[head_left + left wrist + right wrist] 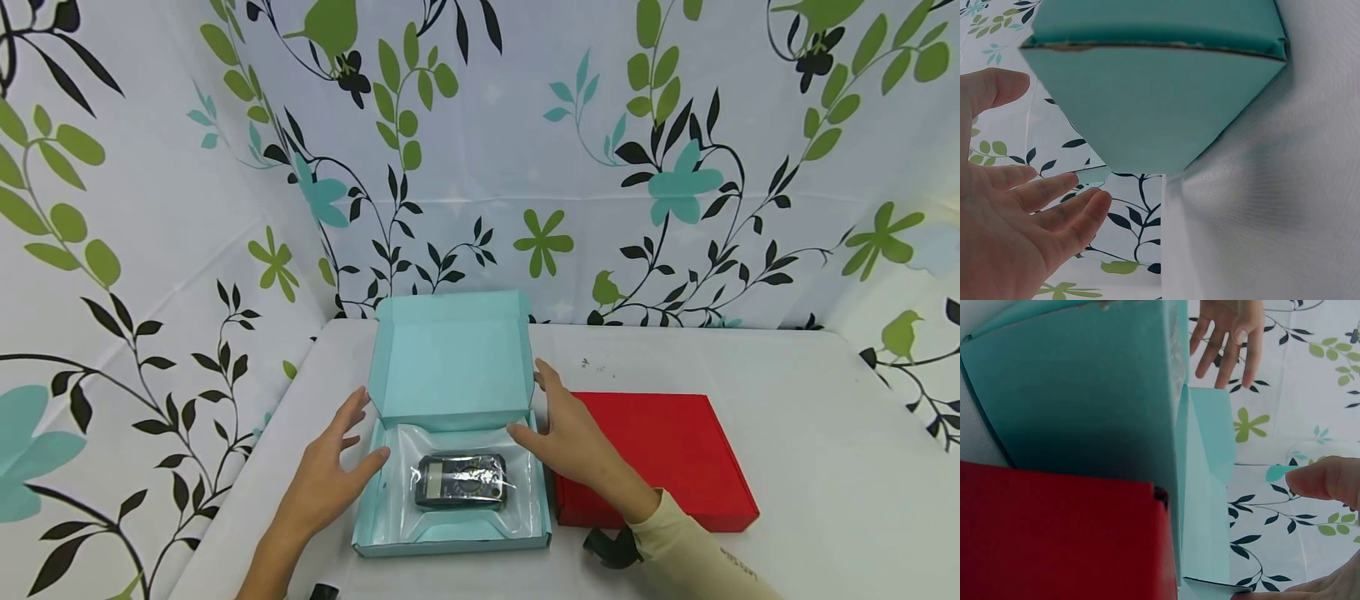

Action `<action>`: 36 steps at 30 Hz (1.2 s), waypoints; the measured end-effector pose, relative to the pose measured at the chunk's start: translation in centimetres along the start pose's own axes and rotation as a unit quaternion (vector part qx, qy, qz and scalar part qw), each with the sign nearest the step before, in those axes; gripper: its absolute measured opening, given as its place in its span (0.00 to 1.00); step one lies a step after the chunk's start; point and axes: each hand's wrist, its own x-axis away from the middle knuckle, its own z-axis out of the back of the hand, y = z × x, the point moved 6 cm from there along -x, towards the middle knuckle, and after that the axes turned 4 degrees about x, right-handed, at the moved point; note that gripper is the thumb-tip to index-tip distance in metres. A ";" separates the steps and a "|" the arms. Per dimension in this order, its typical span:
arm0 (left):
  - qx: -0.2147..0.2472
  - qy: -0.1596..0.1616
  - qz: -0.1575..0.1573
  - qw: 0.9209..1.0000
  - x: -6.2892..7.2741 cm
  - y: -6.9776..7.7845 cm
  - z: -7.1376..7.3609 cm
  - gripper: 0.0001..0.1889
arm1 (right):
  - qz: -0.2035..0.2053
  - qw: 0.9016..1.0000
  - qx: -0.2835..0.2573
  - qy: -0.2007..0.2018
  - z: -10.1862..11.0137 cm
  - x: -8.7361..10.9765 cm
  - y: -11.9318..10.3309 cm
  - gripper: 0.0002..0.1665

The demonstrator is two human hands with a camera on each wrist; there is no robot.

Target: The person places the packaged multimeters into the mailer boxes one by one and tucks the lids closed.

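A light turquoise cardboard box (pixel 450 550) stands with its lid (pixel 453 358) raised at the back. Inside, a dark handheld device (pixel 461 481) with a small grey display, looking like a multimeter, lies beneath clear plastic film (pixel 408 500). My left hand (pixel 326 479) hovers at the box's left side, fingers spread and holding nothing; the left wrist view shows its palm beside the turquoise side wall (pixel 1154 106). On the opposite side, my right hand (pixel 573 437) has its fingertips close to the lid's right edge, thumb extended over the tray. In the right wrist view its thumb (pixel 1322 481) stands apart from the lid.
A closed red box (pixel 660 450) lies right beside the turquoise box, under the right forearm. A black wrist mount (pixel 613 548) hangs by the right sleeve. Behind the white table (pixel 810 450) hangs a leaf-patterned cloth (pixel 480 150).
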 end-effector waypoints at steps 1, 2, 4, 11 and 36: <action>0.000 0.001 0.000 1.000 0.0 0.0 0.0 0.45 | 0.002 1.000 -0.001 0.002 0.0 0.0 0.0 0.58; 0.000 0.001 0.001 1.000 0.0 0.0 0.0 0.45 | 0.003 1.000 -0.001 0.005 0.0 0.1 0.0 0.57; 0.001 0.002 0.000 1.000 0.0 0.0 0.0 0.46 | 0.002 1.000 -0.004 0.011 0.0 0.1 0.0 0.57; 0.010 0.007 -0.009 1.000 0.0 0.1 0.1 0.46 | -0.014 1.000 -0.002 0.024 0.2 0.3 0.2 0.57; 0.016 0.020 -0.025 0.999 0.5 0.6 0.6 0.46 | -0.006 0.998 0.010 0.055 0.9 0.7 -0.4 0.53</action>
